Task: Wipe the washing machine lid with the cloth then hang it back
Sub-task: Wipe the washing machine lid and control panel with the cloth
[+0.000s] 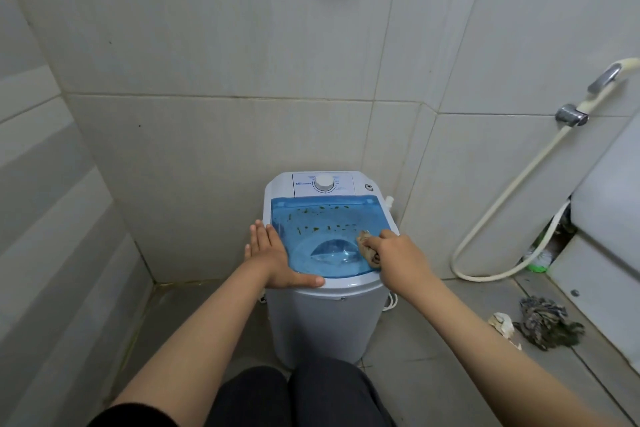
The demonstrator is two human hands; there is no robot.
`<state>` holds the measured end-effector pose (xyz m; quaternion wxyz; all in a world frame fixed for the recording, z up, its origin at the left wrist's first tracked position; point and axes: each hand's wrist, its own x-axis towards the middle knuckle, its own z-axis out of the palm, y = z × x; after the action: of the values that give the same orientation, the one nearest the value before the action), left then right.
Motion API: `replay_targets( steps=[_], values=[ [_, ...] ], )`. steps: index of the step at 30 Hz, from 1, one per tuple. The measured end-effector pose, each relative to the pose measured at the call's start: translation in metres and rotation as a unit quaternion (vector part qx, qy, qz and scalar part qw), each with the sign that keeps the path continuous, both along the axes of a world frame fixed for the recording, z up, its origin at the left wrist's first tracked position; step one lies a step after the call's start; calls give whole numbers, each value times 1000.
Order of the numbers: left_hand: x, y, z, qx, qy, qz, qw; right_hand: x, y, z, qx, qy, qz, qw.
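While left hand [268,258] lies flat, fingers spread, steadying washer [325,315] at 9 o'clock, right hand [398,258] clamps cloth [367,246] against lid [325,222] at 3 o'clock, wiping toward green specks [325,218].

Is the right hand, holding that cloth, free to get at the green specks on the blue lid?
Probably yes: the right hand holds the cloth on the lid, and nothing lies between it and the specks.

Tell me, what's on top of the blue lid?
Greenish specks dot the lid. The right hand presses a cloth onto it; the left hand lies flat along its edge. Anything under the hands and cloth is hidden.
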<state>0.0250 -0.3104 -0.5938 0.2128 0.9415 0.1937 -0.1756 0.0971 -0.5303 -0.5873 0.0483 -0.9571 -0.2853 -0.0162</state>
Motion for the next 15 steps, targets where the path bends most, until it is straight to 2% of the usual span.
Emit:
replay_targets(
  steps=[3,7,9,12,15],
  values=[
    [0,0,0,5,-2,-3,1000,-5,-2,9,-2,48,14,999],
    [1,0,0,6,-3,-2,1000,8,-1,49,3,200,12,980],
    [1,0,0,8,-1,-1,1000,25,4,68,35,235,7,971],
    [3,-1,0,12,5,0,1000,57,29,82,81,182,4,980],
    [5,0,-1,14,14,2,1000,82,62,80,84,105,22,991]
  ],
)
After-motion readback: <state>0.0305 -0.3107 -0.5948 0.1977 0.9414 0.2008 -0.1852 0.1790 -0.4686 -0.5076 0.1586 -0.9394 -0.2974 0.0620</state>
